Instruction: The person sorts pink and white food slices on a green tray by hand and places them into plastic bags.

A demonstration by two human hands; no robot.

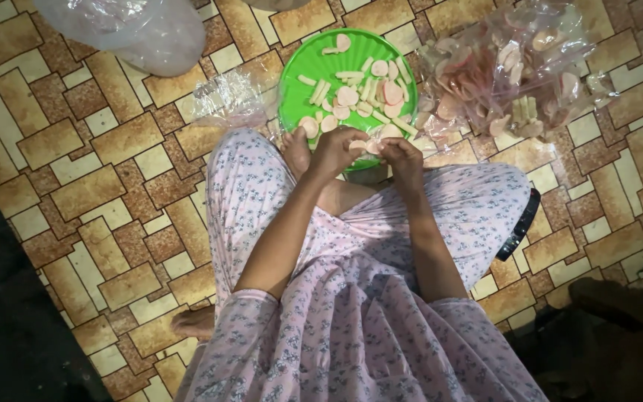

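A round green plate [314, 61] lies on the tiled floor in front of my crossed legs, holding several pale pink round slices [347, 95] and thin sticks [320, 92]. My left hand [334, 151] and my right hand [403, 156] meet over the plate's near edge. Both pinch the same small pink piece [365, 146] between their fingertips. To the right of the plate lies a heap of clear plastic bags [511, 71] filled with more pink slices and sticks.
A crumpled clear bag [232, 100] lies left of the plate and a larger translucent bag [139, 30] at the top left. A dark remote-like object [519, 227] rests by my right knee. My bare foot [195, 321] shows at lower left.
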